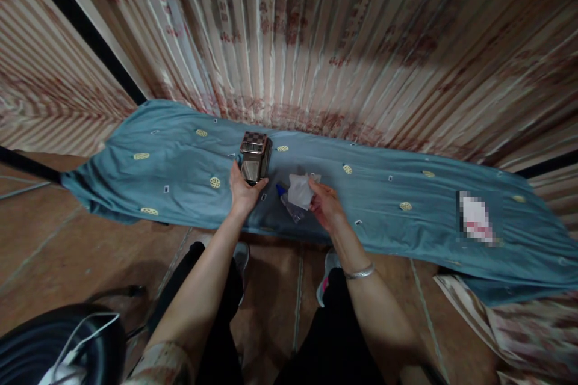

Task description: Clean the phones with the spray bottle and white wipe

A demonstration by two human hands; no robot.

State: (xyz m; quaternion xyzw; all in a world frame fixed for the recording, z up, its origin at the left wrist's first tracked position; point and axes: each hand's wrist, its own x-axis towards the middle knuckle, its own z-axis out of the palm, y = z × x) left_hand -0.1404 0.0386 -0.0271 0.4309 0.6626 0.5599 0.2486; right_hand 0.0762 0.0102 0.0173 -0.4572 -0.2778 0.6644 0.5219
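Left hand [244, 191] gripped the metal canister [255, 157] mid-cloth [406, 186], near its far edge; right hand [326, 204] pinched a white wipe [300, 190] beside it.

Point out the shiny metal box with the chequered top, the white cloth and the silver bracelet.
Shiny metal box with chequered top [255, 159]: head view, front face.
White cloth [300, 190]: head view, middle of the fold.
Silver bracelet [360, 272]: head view, band on the right wrist.

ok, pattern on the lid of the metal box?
Checkered, dark and light squares, on the lid of the metal box in the left hand. Head view.
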